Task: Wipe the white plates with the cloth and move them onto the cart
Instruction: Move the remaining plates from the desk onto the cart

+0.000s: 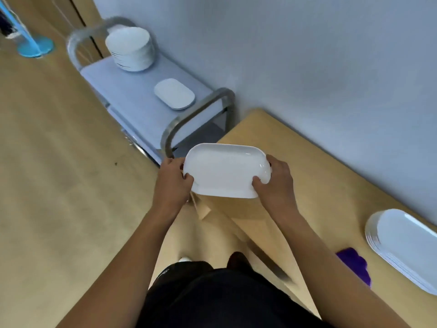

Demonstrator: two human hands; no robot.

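Observation:
A white oblong plate (224, 170) is held in the air over the wooden table's left end, between the table and the cart. My left hand (171, 179) grips its left end and my right hand (275, 179) grips its right end. The grey cart (132, 100) stands ahead on the left, with a small stack of oblong plates (174, 94) on its top shelf and a tall stack of round plates (130, 48) behind them. A purple cloth (354, 265) lies on the table at the right, beside another stack of oblong plates (406, 247).
The wooden table (319, 185) runs along the grey wall at the right. The cart's metal handle (196, 117) rises between the held plate and the shelf. A blue stand base (35, 47) sits on the wooden floor at far left.

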